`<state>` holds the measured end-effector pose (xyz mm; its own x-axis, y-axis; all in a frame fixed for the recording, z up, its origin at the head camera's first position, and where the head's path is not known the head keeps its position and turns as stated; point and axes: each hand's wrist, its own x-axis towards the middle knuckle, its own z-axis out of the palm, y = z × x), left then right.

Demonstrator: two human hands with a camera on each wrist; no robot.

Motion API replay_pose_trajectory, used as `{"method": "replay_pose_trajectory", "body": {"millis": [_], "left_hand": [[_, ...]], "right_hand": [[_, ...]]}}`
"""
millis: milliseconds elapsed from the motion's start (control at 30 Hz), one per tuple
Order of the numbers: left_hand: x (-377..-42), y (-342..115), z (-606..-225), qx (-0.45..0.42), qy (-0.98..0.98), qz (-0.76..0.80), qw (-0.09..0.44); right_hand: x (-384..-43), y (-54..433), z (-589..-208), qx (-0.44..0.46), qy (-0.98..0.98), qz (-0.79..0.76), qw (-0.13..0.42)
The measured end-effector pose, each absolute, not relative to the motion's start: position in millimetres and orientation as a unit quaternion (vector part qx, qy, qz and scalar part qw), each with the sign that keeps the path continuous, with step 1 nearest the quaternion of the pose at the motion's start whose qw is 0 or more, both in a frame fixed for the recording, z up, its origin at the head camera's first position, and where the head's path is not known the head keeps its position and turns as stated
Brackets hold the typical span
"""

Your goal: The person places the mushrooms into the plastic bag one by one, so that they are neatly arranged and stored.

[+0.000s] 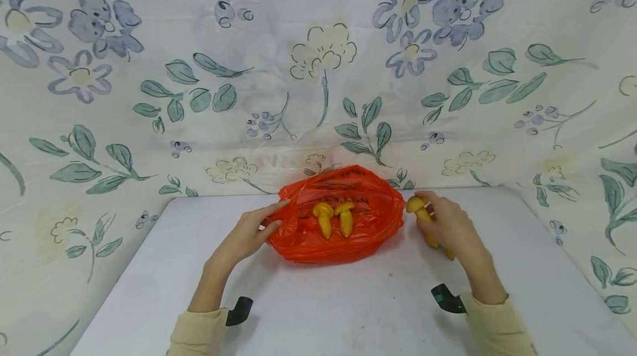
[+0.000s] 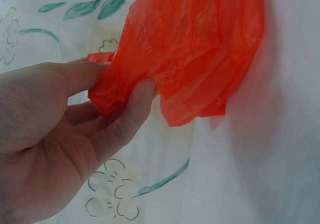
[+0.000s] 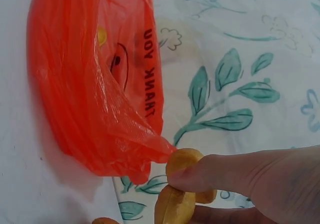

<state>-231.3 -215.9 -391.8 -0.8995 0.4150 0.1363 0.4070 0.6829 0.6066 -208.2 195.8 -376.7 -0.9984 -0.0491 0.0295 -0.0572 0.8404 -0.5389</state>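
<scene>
Place: a screened-off work spot; whether it is set in a home or a lab cannot be told.
White table (image 1: 323,300): backed and flanked by a flowered sheet (image 1: 278,8), by which the room beyond is hidden.
Black gadgets (image 1: 240,310): one is worn at each beige cuff (image 1: 199,331).

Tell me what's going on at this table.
A person's left grip pinches the left side of an open red plastic bag on the white table. Two yellow mushroom-shaped pieces lie in the bag. The right grip holds another mushroom-shaped piece just outside the bag's right side, and at least one more yellow piece shows beside that grip, partly hidden.
</scene>
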Motion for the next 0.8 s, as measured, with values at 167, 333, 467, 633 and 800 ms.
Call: {"method": "replay_pose_trajectory", "body": {"millis": [167, 333, 467, 633, 800], "left_hand": [[-231, -216, -390, 0.222, 0.918, 0.330, 0.006], [-231, -215, -389, 0.219, 0.918, 0.330, 0.008], [-231, -215, -388, 0.216, 0.919, 0.329, 0.009], [-232, -215, -388, 0.217, 0.919, 0.329, 0.011], [-232, -214, -388, 0.219, 0.917, 0.333, 0.009]], "right_hand": [[-209, 189, -374, 0.032, -0.957, 0.289, 0.014], [-209, 184, -371, 0.044, -0.953, 0.298, 0.013], [-210, 178, -368, 0.052, -0.954, 0.294, 0.019], [-212, 170, -363, 0.058, -0.954, 0.294, 0.023], [-215, 164, -359, 0.054, -0.953, 0.298, 0.014]]}}
